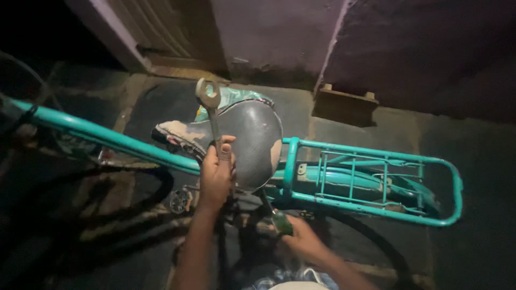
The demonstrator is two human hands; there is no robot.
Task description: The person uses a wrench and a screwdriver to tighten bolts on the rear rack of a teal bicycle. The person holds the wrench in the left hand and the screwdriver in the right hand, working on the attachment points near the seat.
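Left hand (216,174) fists a wrench (211,115); right hand (303,239) clasps a green-handled tool (280,221).

We see a dim night scene, lit from near the camera, perhaps by a head lamp. The light pools on the bicycle saddle (252,140) and turquoise rear rack (376,182), while the frame's edges sink into grainy, soft black shadow.

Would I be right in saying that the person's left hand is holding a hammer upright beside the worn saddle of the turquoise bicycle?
Not quite: the head view shows the left hand holding a spanner, not a hammer, upright beside the worn saddle of the turquoise bicycle.
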